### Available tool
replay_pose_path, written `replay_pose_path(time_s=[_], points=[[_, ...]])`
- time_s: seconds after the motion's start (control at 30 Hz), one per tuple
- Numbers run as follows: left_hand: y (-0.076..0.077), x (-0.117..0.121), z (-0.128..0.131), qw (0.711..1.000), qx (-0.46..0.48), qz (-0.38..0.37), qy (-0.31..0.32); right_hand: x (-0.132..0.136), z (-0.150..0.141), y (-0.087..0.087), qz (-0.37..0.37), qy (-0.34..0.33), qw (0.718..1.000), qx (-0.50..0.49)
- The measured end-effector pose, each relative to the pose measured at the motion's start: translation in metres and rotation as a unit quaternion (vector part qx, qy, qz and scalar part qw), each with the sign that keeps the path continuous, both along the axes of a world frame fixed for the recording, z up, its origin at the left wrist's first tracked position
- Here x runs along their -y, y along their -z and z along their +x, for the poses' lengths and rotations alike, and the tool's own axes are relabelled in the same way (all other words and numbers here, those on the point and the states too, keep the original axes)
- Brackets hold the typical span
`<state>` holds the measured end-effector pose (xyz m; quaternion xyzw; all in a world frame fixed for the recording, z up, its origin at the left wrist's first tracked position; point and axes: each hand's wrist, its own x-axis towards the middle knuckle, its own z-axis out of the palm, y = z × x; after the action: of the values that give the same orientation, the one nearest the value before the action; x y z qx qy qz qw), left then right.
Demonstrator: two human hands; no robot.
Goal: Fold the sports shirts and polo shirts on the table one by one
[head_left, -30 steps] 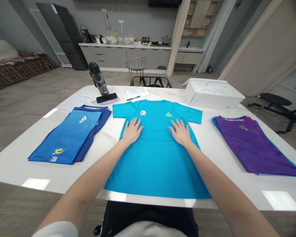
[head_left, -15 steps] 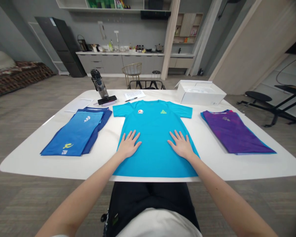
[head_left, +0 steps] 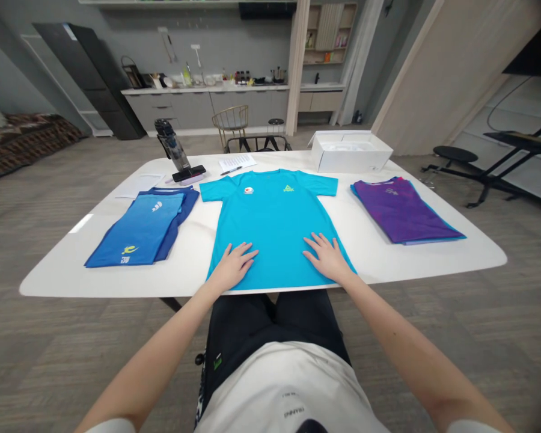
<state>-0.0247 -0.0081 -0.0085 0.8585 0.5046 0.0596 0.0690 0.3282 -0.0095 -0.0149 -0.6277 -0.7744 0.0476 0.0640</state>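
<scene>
A turquoise short-sleeved T-shirt [head_left: 275,222] lies spread flat on the white table [head_left: 415,263], its collar facing away from me and its hem at the near edge. Small logos show on both sides of its chest. My left hand [head_left: 235,264] rests on the lower left of the shirt with fingers spread. Opposite it, my right hand [head_left: 327,257] lies on the lower right part, palm down and fingers apart. Neither hand grips the fabric.
Folded blue shirts [head_left: 137,231] lie to the left, folded purple shirts [head_left: 403,210] to the right. Further back are a dark bottle [head_left: 172,144], a phone [head_left: 189,173], printed paper [head_left: 238,161], a pen [head_left: 231,171] and a white box [head_left: 349,153].
Both hands have slid down the shirt toward its hem, staying open. My view has tilted down, bringing more of my white top into sight.
</scene>
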Motion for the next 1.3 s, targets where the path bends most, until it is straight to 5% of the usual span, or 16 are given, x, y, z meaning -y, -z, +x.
replay_pose_path(time_s=[0.13, 0.33, 0.77, 1.07, 1.3], points=[[-0.008, -0.006, 0.023, 0.999, 0.034, 0.023, 0.025, -0.003, -0.013, -0.007, 0.036, -0.007, 0.999, -0.033], [-0.008, -0.01, 0.045, 0.997, 0.0, 0.045, -0.064, -0.009, -0.025, -0.009, 0.012, -0.013, 1.0, -0.018], [0.001, 0.02, 0.043, 0.998, -0.003, 0.005, -0.066, 0.025, -0.005, -0.007, -0.019, 0.008, 0.999, 0.036], [-0.014, -0.007, 0.054, 0.996, -0.008, 0.02, -0.084, -0.011, -0.037, -0.013, 0.015, -0.018, 1.0, -0.007], [-0.005, 0.011, 0.051, 0.996, -0.022, 0.004, -0.089, 0.008, -0.036, -0.005, -0.011, -0.034, 0.999, 0.028]])
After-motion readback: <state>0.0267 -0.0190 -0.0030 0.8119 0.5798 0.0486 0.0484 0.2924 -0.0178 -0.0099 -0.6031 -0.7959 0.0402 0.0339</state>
